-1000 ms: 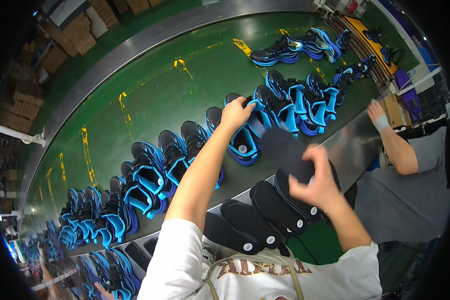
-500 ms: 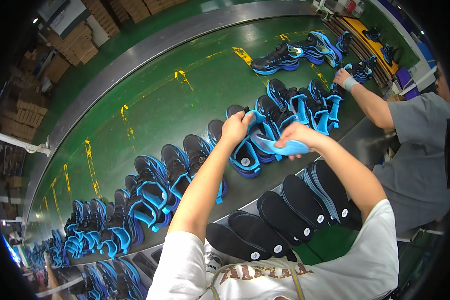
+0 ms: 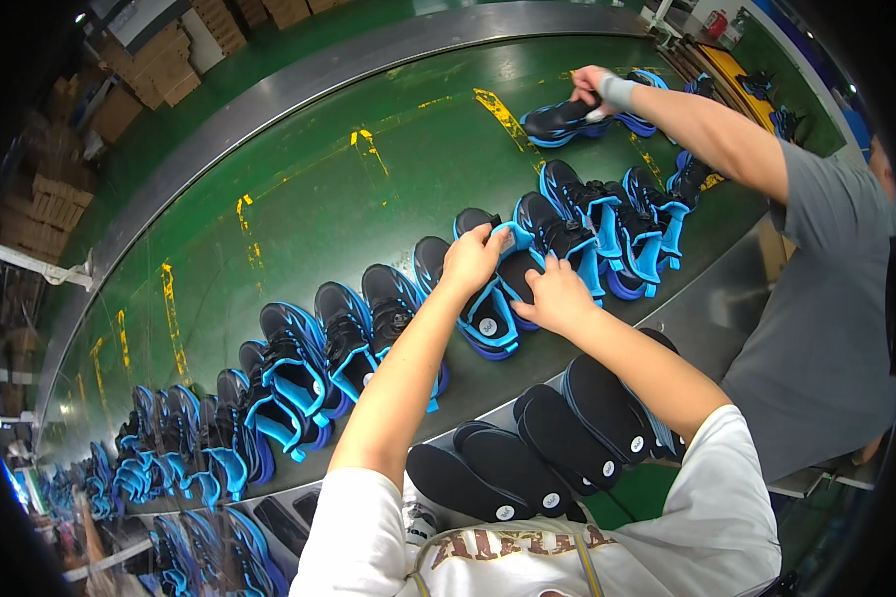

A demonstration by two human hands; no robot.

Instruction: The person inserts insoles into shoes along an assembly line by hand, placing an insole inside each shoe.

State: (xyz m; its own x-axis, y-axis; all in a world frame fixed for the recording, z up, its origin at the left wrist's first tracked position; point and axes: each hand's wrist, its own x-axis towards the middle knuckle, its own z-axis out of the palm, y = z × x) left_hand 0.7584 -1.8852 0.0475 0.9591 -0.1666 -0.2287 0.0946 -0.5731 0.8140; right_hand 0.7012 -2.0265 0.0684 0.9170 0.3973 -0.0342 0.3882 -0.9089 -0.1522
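My left hand (image 3: 471, 259) is closed on the light-blue tongue (image 3: 513, 237) of a black and blue sports shoe in the row on the green belt. My right hand (image 3: 560, 298) is at the same shoe's opening, its fingers and thumb round the heel end of a dark insole (image 3: 520, 273). The insole lies mostly inside the shoe, and its front end is hidden. Just left of it stands another shoe (image 3: 488, 328) with a round white sticker showing inside. Black insoles (image 3: 543, 423) with white stickers lie on the ledge in front of me.
The row of shoes (image 3: 294, 353) runs along the belt's near side to the far left. On the right a co-worker's hand (image 3: 589, 88) holds a shoe (image 3: 558, 121) on the belt. A metal rail (image 3: 299, 95) borders the far side. Cartons (image 3: 154, 70) are stacked beyond it.
The insole has gone from in front of the shoe, blue underside showing, into its opening. My right hand moved left with it. The co-worker's hand moved to a shoe farther back.
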